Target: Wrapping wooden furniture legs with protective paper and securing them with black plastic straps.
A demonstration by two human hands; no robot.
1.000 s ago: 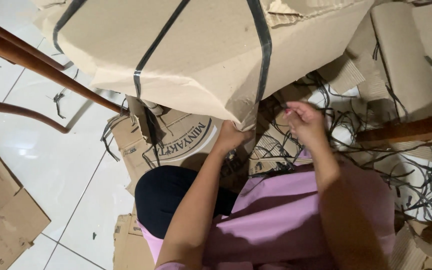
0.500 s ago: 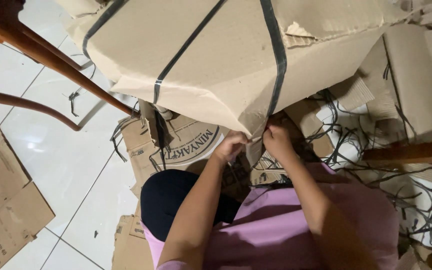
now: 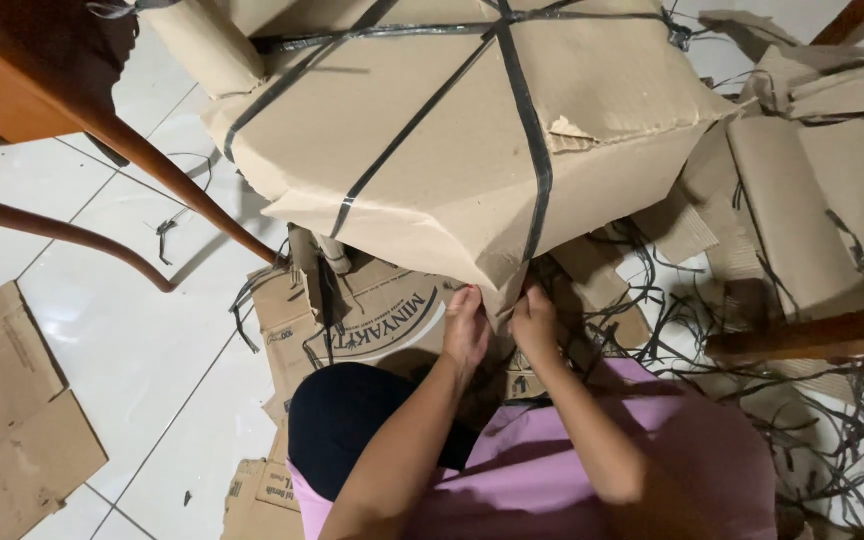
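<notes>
2 hands (image 3: 500, 325) on 1 strapped bundle (image 3: 472, 150)

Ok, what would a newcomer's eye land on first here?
The big cardboard-wrapped bundle, bound with crossing black straps, fills the upper middle. Both hands, left hand and right hand, pinch its lower corner. Loose black strapping tangles on the white tile floor at right, with flattened cardboard around.

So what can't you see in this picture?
- Head view: the fingertips of the left hand and right hand are tucked under the corner of the cardboard bundle, so their grip is hidden.
- What the bundle holds: wrapped in cardboard and black straps.
- The bundle's top: cut off by the picture's upper edge.
- The wooden chair: only legs show, the rest is cut off.
</notes>
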